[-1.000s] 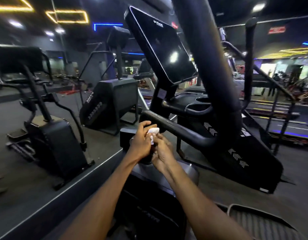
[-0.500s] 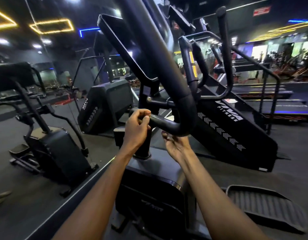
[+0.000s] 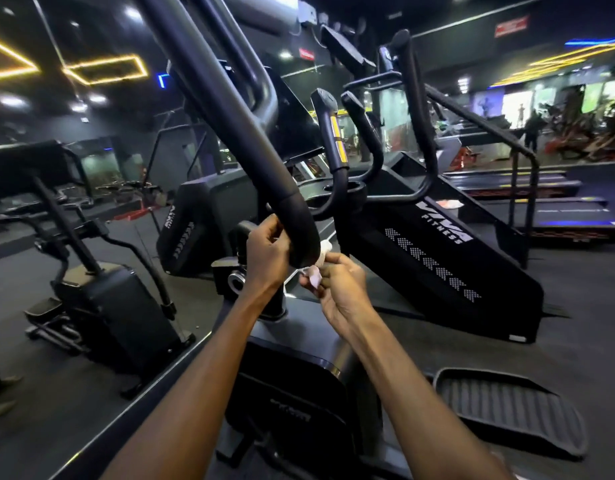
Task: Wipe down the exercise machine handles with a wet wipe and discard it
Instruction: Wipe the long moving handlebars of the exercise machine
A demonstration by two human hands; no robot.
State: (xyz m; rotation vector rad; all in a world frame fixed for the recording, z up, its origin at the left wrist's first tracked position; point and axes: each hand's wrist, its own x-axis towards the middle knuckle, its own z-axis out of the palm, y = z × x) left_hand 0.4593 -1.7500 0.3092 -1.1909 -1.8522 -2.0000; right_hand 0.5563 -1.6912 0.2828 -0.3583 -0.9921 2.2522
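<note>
Since half a second ago the wet wipe (image 3: 317, 268) has come back into sight: it was hidden then, and now the right hand (image 3: 337, 284) pinches it between thumb and fingertips, just below the lower bend of the handle (image 3: 300, 233), with part of it pressed against the bend. The left hand (image 3: 267, 252) has shifted to the left of that bend, fingers curled at the handle; whether it truly grips is unclear. Judging from this, wiping is barely underway. The wipe looks bunched and lightly held, so it could slip free, or only 1 small patch could touch the handle, leaving most unwiped
</note>
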